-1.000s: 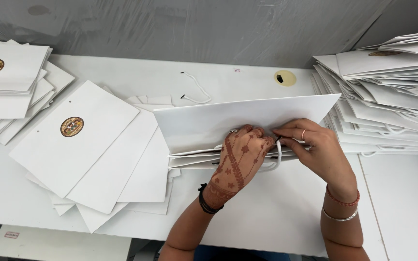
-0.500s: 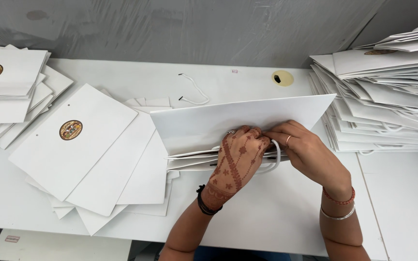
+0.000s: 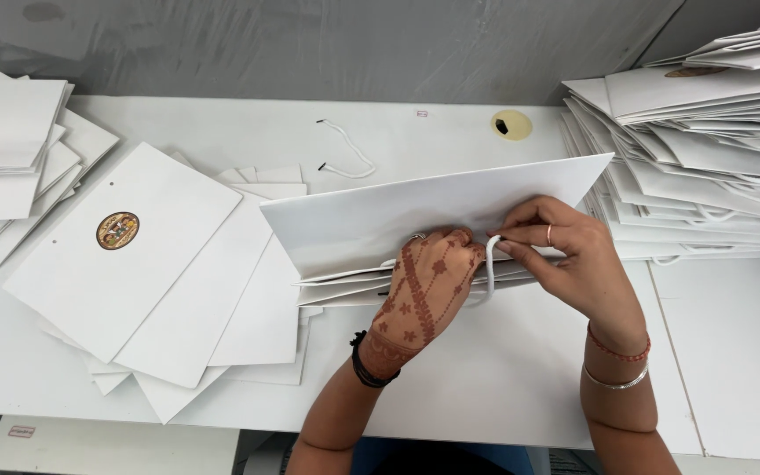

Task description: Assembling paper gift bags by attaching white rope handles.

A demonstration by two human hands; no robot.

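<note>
Your right hand (image 3: 573, 255) is closed in a pinch, thumb and forefinger nipping the end of the white cord handle (image 3: 489, 268) right at the upper edge of the flat white paper bag (image 3: 380, 220), and your left hand (image 3: 428, 286), the one patterned with henna, is closed over that same edge just beside the pinch, fingers curled down onto the paper so the bag stays put. The cord looks soft and limp, so it will go wherever your fingertips steer it and nowhere by itself; take it close to its tip, as you do now. The bag looks light and thin but fairly stiff along its folded edge, easy to crease if you press mid-panel, so the edge by the cord is the sound place to hold. Under your hands the bag lies on a short pile of further flat white bags (image 3: 345, 286), near the front of the white surface (image 3: 503, 369). To the left of your hands, white card sheets are fanned out, the top one a white card sheet with a round brown emblem (image 3: 120, 230); farther left is another stack of such sheets (image 3: 2, 141). Beyond your hands a loose white cord (image 3: 345, 158) lies alone, with a round yellow sticker (image 3: 511, 125) near it. To the right rises a tall stack of finished white bags (image 3: 705, 141), and behind everything stands a dull grey wall (image 3: 310, 44).
</note>
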